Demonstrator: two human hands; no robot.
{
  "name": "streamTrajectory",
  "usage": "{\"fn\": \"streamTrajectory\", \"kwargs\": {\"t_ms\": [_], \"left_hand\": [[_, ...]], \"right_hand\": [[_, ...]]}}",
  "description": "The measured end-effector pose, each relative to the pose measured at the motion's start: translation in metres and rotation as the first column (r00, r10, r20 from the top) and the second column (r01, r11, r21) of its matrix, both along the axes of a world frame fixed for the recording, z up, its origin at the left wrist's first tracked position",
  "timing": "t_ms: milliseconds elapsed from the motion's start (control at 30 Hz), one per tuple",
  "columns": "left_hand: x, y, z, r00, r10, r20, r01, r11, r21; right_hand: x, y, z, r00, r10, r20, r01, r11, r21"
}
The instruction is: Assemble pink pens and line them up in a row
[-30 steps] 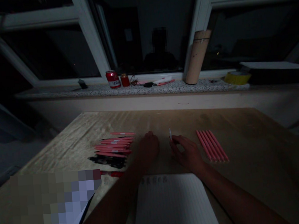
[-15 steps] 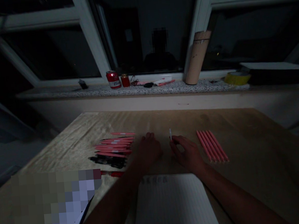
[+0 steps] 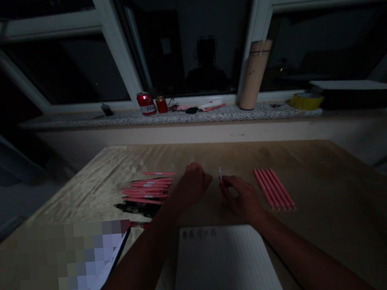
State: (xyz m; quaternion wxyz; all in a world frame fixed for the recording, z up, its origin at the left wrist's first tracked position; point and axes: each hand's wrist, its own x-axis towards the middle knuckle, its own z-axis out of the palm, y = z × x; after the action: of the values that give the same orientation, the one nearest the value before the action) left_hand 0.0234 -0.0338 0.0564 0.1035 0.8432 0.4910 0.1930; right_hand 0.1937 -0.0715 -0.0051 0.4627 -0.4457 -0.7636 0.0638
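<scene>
My right hand point(image 3: 239, 196) pinches a thin whitish stick-like piece point(image 3: 220, 173) between thumb and fingertips, standing upright. It is too small and dark to tell its exact kind. Close by on the left, my left hand point(image 3: 194, 183) is curled over the table, its fingers mostly hidden from me; whatever they hold does not show. Left of that hand lies a loose pile of pink pens point(image 3: 148, 188), with black pens point(image 3: 134, 207) at its near side. To the right of my right hand, several pink pens point(image 3: 274, 188) lie side by side in a slanted row.
A lined notepad point(image 3: 223, 263) with dark scribbles along its top edge lies between my forearms. A red pen point(image 3: 138, 224) sits near my left forearm. On the windowsill stand a red can point(image 3: 146, 104), a small jar point(image 3: 161, 104), a cardboard tube point(image 3: 255, 75) and yellow tape point(image 3: 306, 101).
My left hand has turned and curled up, shifting slightly away from me and toward the right hand. My right hand and its whitish piece have barely moved.
</scene>
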Motion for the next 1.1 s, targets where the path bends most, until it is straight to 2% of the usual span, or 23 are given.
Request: {"fn": "streamTrajectory", "kwargs": {"t_ms": [100,200,333,433,600,700,833,967,1100], "left_hand": [[0.000,-0.001,0.005,0.979,-0.082,0.189,0.095,0.993,-0.063],[0.002,-0.003,0.008,0.921,-0.075,0.382,0.136,0.981,-0.135],[0.005,-0.006,0.011,0.765,-0.035,0.643,0.258,0.932,-0.256],[0.007,-0.007,0.013,0.650,-0.018,0.760,0.327,0.909,-0.259],[0.007,-0.003,0.013,0.542,0.074,0.837,0.274,0.926,-0.259],[0.009,-0.003,0.015,0.504,0.095,0.858,0.268,0.927,-0.260],[0.013,-0.009,0.021,0.504,0.148,0.851,0.200,0.938,-0.282],[0.015,-0.015,0.024,0.506,0.156,0.848,0.125,0.960,-0.252],[0.018,-0.016,0.022,0.513,0.118,0.850,0.174,0.956,-0.237]], "right_hand": [[0.000,0.000,0.000,1.000,-0.015,0.008,0.015,1.000,0.003],[-0.001,0.000,0.001,1.000,-0.018,0.009,0.017,1.000,0.008],[-0.001,-0.001,0.002,1.000,-0.019,0.006,0.019,1.000,0.016],[-0.001,-0.001,0.002,1.000,-0.021,0.002,0.021,1.000,0.014],[-0.001,0.000,0.000,1.000,-0.010,0.009,0.010,1.000,0.008],[0.000,0.000,0.000,1.000,-0.003,0.010,0.003,1.000,0.003],[0.000,-0.001,0.000,1.000,0.007,0.030,-0.007,1.000,-0.013],[-0.002,-0.002,0.002,0.998,0.032,0.056,-0.032,0.999,-0.004],[-0.003,-0.002,0.002,0.995,0.065,0.070,-0.066,0.998,0.017]]}}
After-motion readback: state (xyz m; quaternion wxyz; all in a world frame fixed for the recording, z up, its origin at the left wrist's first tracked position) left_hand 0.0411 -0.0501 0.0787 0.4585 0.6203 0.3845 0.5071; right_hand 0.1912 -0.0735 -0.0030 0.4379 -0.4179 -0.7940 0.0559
